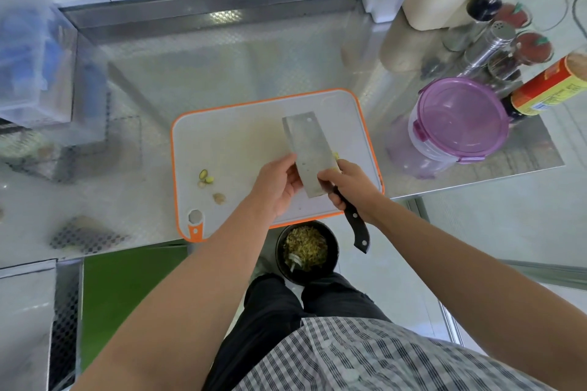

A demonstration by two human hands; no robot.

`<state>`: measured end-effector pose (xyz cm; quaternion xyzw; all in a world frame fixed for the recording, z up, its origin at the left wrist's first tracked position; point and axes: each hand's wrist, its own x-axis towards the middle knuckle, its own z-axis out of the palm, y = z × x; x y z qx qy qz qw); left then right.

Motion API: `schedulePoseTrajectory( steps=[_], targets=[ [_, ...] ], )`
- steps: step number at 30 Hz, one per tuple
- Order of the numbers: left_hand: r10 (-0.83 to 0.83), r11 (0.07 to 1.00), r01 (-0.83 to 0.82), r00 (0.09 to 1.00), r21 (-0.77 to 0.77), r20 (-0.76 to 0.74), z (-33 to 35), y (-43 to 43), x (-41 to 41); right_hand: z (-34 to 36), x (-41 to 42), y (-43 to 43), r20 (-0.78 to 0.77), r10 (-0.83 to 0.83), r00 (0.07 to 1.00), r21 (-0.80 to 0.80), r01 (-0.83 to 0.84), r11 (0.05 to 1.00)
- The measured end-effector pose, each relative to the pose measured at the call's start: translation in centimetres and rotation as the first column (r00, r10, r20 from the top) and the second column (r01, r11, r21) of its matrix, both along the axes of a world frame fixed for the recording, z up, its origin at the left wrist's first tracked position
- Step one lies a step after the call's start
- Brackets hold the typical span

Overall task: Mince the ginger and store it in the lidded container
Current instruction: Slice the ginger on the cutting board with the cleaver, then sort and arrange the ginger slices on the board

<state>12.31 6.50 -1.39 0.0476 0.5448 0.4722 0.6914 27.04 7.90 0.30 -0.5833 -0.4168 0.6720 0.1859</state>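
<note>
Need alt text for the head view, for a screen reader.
A right hand grips a cleaver over a white board while the left hand touches its blade. A few ginger bits lie at the board's left; a container, purple lid on, stands right of the board.

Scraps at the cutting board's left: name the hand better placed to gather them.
Left. The left hand sits nearer the scraps and merely pinches the blade of the cleaver; the right hand grips its handle, farther off.
</note>
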Motion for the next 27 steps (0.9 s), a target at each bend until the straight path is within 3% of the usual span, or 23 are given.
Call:
schedulePoseTrajectory(
  steps=[6, 10, 12, 14, 17, 20, 24, 27],
  targets=[
    [0.067, 0.998, -0.067, 0.996, -0.005, -0.067, 0.1, 0.7, 0.7, -0.4, 0.9, 0.8, 0.002, -0.151, 0.989, 0.01, 0.151, 0.988],
    [0.029, 0.999, -0.044, 0.923, -0.031, -0.385, -0.5, 0.7, 0.7, -0.8, 2.0, 1.2, 0.136, -0.173, 0.975, 0.154, 0.152, 0.976],
    [-0.048, 0.999, 0.043, 0.813, -0.022, -0.58, -0.7, 0.7, 0.8, -0.5, 2.3, 1.3, 0.215, -0.104, 0.971, 0.286, 0.039, 0.957],
    [-0.058, 0.997, 0.071, 0.715, -0.01, -0.696, -0.3, 0.8, 1.1, -0.1, 2.4, 1.4, 0.314, -0.06, 0.948, 0.468, -0.099, 0.878],
    [-0.027, 0.993, 0.093, 0.784, 0.073, -0.62, 1.2, 1.3, 2.1, 0.0, 2.1, 1.5, 0.442, -0.062, 0.895, 0.684, -0.291, 0.669],
    [-0.071, 0.98, 0.166, 0.81, 0.112, -0.583, 2.0, 1.7, 3.2, -0.6, 1.4, 0.7, 0.482, -0.029, 0.876, 0.738, -0.388, 0.552],
    [-0.077, 0.979, 0.185, 0.738, 0.091, -0.67, 1.0, 1.4, 3.3, -1.2, 1.6, 0.1, 0.54, 0.018, 0.841, 0.675, -0.446, 0.587],
    [-0.085, 0.984, 0.164, 0.789, 0.074, -0.608, 0.6, 1.3, 3.1, -1.3, 2.3, 0.7, 0.536, 0.032, 0.844, 0.654, -0.438, 0.617]
  ],
)
